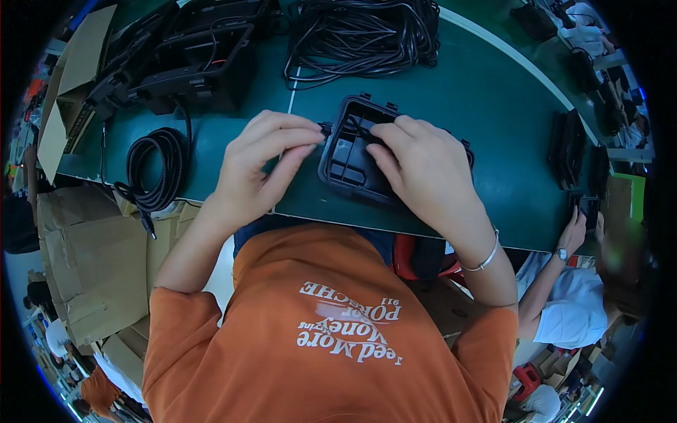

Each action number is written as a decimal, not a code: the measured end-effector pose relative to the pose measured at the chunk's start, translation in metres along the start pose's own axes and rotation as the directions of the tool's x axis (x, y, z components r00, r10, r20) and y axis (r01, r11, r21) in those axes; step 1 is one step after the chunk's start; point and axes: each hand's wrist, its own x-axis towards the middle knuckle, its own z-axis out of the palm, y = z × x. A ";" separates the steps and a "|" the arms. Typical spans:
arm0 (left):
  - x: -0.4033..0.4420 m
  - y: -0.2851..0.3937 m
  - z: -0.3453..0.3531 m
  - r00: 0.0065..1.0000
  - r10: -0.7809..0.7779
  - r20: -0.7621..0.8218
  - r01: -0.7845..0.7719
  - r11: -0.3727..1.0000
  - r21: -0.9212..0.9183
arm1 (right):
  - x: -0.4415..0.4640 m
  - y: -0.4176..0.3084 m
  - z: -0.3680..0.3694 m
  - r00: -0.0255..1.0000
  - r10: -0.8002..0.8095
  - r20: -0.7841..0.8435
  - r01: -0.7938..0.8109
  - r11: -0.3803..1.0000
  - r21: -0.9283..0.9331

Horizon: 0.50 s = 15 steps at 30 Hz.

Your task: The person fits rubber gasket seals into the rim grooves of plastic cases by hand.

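An open black plastic box (345, 182) with latches and inner compartments lies on the green table in front of me. At its left wall, my left hand (257, 162) has thumb and fingertips drawn together beside a small black fitting (326, 128). What these fingertips hold, if anything, is too small to make out. My right hand (429, 161) reaches over the box from the right, covering much of its right half. Its thumb and fingers are closed on a short black cable (358, 127) inside the box.
A big bundle of black cable (367, 39) lies behind the box. Open black cases (190, 74) and a coiled cable (156, 169) are at left, near cardboard boxes (92, 254). On the right are black panels (566, 149) and a co-worker's hands (575, 229) holding a dark box.
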 end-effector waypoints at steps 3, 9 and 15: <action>-0.002 -0.003 0.002 0.998 -0.067 -0.012 0.066 0.997 -0.033 | 0.007 -0.002 0.010 0.996 0.000 0.090 0.006 0.997 -0.071; 0.002 -0.004 0.006 0.998 -0.061 -0.007 0.061 0.994 -0.088 | 0.008 -0.009 -0.003 0.999 0.038 0.008 -0.038 0.999 -0.025; 0.010 -0.012 0.014 0.998 -0.051 -0.037 0.048 0.995 -0.087 | 0.028 -0.012 -0.016 0.990 0.139 0.038 -0.137 0.989 -0.053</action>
